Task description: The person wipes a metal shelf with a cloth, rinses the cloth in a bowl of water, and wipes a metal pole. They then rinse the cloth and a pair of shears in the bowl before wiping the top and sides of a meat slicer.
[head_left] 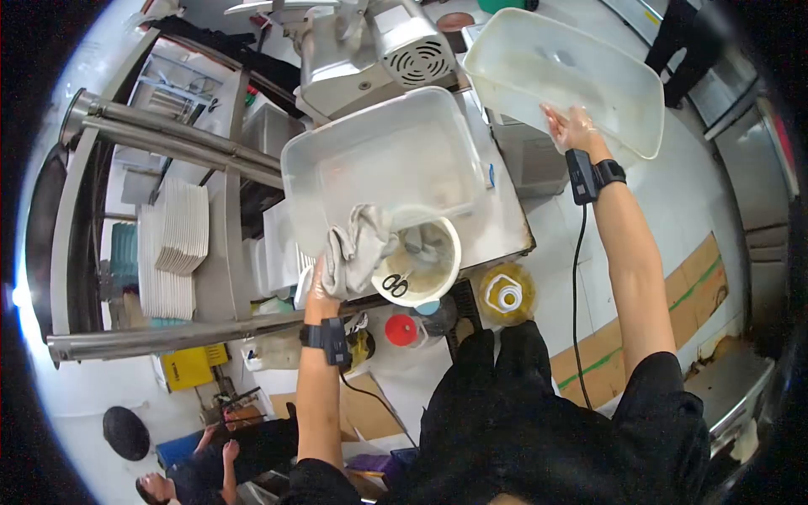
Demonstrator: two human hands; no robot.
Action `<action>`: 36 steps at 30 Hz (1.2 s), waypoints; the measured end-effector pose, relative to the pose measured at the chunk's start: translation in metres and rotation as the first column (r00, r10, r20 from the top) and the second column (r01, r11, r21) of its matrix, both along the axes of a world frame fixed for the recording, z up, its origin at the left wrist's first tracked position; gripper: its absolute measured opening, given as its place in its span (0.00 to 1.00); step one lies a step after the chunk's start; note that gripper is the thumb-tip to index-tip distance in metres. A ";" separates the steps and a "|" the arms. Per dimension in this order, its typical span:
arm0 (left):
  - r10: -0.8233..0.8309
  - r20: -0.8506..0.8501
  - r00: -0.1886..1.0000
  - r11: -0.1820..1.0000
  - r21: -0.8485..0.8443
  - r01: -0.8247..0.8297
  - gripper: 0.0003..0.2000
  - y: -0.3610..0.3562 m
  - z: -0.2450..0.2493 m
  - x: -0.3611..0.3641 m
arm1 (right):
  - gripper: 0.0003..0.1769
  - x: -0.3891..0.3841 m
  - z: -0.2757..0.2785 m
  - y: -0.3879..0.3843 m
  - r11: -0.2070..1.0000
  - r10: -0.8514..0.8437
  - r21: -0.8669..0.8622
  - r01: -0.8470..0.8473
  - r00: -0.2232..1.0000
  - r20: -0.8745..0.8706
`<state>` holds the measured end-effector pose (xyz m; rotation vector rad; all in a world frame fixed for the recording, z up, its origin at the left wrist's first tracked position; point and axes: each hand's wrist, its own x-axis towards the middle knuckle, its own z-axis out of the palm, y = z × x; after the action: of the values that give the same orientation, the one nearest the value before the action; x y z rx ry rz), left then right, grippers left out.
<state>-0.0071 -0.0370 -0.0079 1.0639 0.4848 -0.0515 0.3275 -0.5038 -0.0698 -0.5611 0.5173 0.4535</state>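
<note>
The left hand (321, 287) is wrapped in a bunched gray cloth (360, 250) that covers its fingers, so how tightly they close cannot be told. The cloth lies directly over the fingers and rises beyond them, beside the near left corner of a translucent plastic bin (383, 156). The right hand (579, 133) has its fingers loosely spread and extended, not curled into a fist. They lie at the near long side of a second translucent bin (581, 71), whose interior opens out beyond the fingertips; whether they bear its weight cannot be told.

The landmark is the white bucket (457, 259), just right of the cloth. Inside it are black-handled scissors (395, 285), cloudy liquid and some gray fabric (431, 241). The first bin is beyond the bucket, reaching over the white-topped table (502, 225); the second is farther out, beyond the bucket and to its right.

Nearer the wearer than the bucket is a red lid (401, 330), and to the bucket's right is a yellow container with a white cap (507, 295). Well beyond the bucket stands a metal machine with a round vent (418, 62). Far left of it are stacked white plates (180, 229); below them, well apart, is another person (225, 450).
</note>
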 end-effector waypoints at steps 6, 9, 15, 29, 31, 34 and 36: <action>-0.146 0.016 0.989 0.794 0.599 0.107 0.15 -0.050 0.041 -0.013 | 0.45 -0.001 0.010 0.010 0.973 0.230 -0.038 -0.229 0.973 0.033; -0.005 -0.122 0.992 0.946 0.321 0.044 0.16 -0.055 0.040 -0.012 | 0.53 -0.052 0.042 0.019 0.789 0.470 -0.507 -0.346 0.872 0.137; -0.027 -0.258 0.966 1.000 -0.007 0.026 0.21 -0.051 -0.017 -0.006 | 0.55 -0.199 0.085 0.004 0.301 0.826 -0.842 -0.447 0.564 -0.005; -0.433 -0.156 0.888 0.896 0.030 0.443 0.27 -0.119 0.020 0.014 | 0.27 -0.316 0.059 -0.048 0.452 0.451 -0.889 -0.072 0.878 0.159; -0.409 -0.132 0.903 0.912 -0.053 0.406 0.27 -0.116 0.017 0.012 | 0.21 -0.317 0.060 -0.055 0.379 0.492 -0.922 0.077 0.828 0.270; -0.376 -0.097 0.922 0.918 -0.173 0.356 0.25 -0.113 0.019 0.001 | 0.23 -0.309 0.083 -0.064 0.480 0.280 -0.870 0.112 0.920 0.273; -0.342 -0.034 0.939 0.919 -0.219 0.327 0.25 -0.099 -0.003 -0.003 | 0.27 -0.291 0.089 -0.083 0.453 0.285 -0.857 0.244 0.872 0.399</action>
<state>-0.0099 -0.1358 -0.0108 0.9287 0.3472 -0.4378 0.0364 -0.5872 0.0188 -1.7052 0.1960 -0.0219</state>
